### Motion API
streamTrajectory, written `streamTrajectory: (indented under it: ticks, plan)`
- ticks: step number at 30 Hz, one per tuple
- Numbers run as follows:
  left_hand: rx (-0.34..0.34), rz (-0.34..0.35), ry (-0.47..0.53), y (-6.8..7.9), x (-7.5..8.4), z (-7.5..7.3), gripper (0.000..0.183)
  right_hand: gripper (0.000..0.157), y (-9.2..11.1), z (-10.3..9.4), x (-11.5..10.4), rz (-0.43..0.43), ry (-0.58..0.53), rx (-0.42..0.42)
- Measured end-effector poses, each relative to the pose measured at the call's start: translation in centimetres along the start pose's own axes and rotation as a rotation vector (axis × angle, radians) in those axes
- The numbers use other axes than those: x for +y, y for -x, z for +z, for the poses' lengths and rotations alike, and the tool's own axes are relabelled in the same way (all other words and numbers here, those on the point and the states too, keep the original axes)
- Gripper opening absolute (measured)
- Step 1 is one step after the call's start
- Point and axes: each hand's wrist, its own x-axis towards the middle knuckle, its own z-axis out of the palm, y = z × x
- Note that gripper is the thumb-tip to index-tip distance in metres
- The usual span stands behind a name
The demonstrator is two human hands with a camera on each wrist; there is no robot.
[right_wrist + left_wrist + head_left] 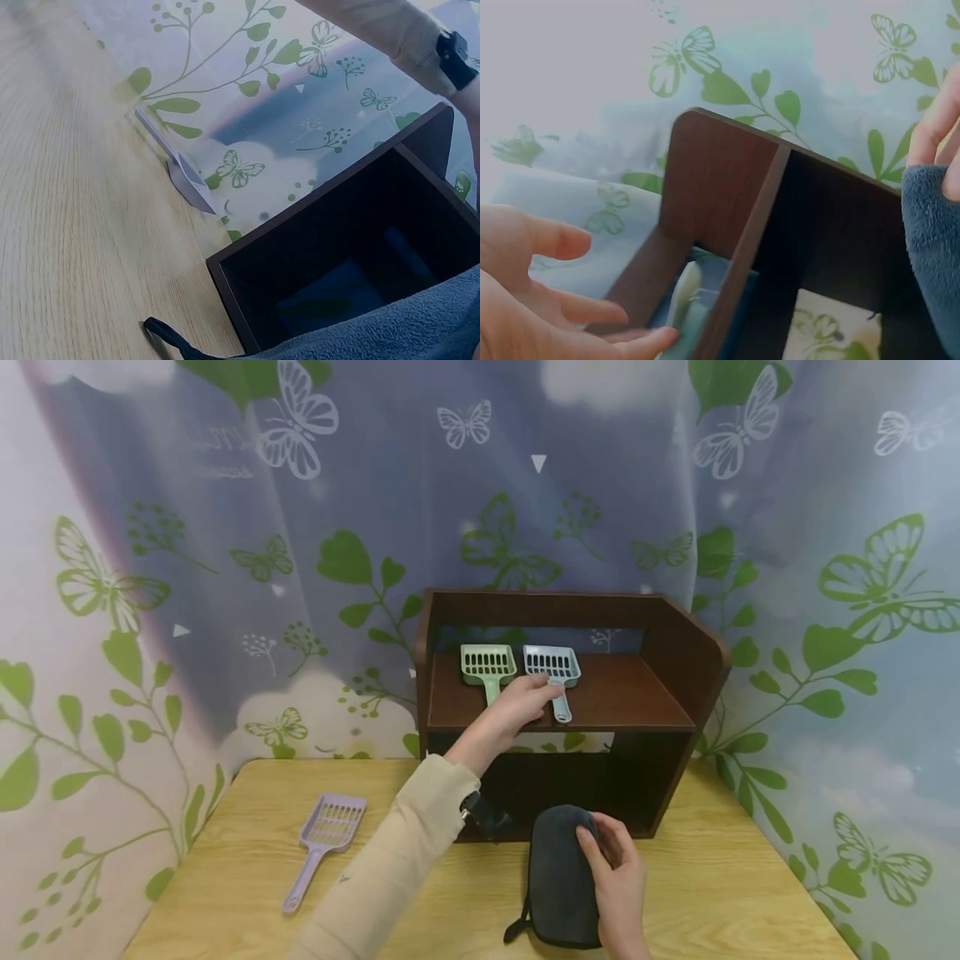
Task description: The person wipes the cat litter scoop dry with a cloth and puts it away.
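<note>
My left hand (pixel 517 703) reaches over the upper shelf, its fingertips right at the handle of a light blue litter scoop (pixel 552 662). In the left wrist view its fingers (pixel 592 311) are spread, with one fingertip by a pale scoop handle (pixel 683 294). Just left of the blue scoop lies a green litter scoop (pixel 488 662), its handle partly hidden behind the left hand. Low in front of the shelf unit, my right hand (pixel 618 877) holds a dark blue-grey plush zip pouch (pixel 562 877) by its upper right edge, thumb on the front. A dark pull tab hangs at its lower left.
The dark brown two-tier shelf unit (pixel 600 693) stands at the back of the wooden table (pixel 247 843). A purple litter scoop (pixel 330 827) lies on the table to the left. Butterfly-patterned curtains (pixel 375 485) enclose the back and sides.
</note>
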Motion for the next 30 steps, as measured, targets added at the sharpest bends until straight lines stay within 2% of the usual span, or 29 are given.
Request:
streamTrajectory:
  ticks: [3, 6, 11, 16, 19, 23, 27, 30]
  plan:
    - [0.004, 0.099, -0.034, 1.3, 0.1, -1.0, 0.049, 0.036, 0.0, 0.2, 0.1, 0.008, 0.000, -0.009]
    - [-0.018, 0.193, -0.006, 2.5, 0.2, -2.3, 0.038, 0.036, 0.1, 0.5, 0.1, 0.004, 0.003, -0.015]
    - [-0.055, 0.266, 0.031, 4.9, 0.1, -4.7, 0.034, 0.036, 0.2, 0.9, 0.0, -0.006, 0.010, -0.020]
    - [-0.038, 0.323, 0.017, 7.3, -0.4, -7.6, 0.035, 0.036, 0.3, 1.4, 0.1, 0.002, 0.003, -0.030]
    - [0.006, 0.351, 0.002, 8.7, -1.2, -9.5, 0.035, 0.037, 0.3, 1.7, 0.1, 0.007, 0.000, -0.033]
    - [0.107, 0.351, -0.007, 10.5, -3.0, -12.4, 0.036, 0.037, 0.4, 2.0, 0.0, 0.011, -0.009, -0.040]
    - [0.223, 0.313, -0.011, 12.3, -5.3, -15.3, 0.041, 0.037, 0.5, 2.4, 0.0, 0.019, -0.013, -0.053]
    - [0.301, 0.253, -0.035, 13.5, -7.6, -17.4, 0.043, 0.037, 0.6, 2.6, 0.0, 0.017, -0.016, -0.059]
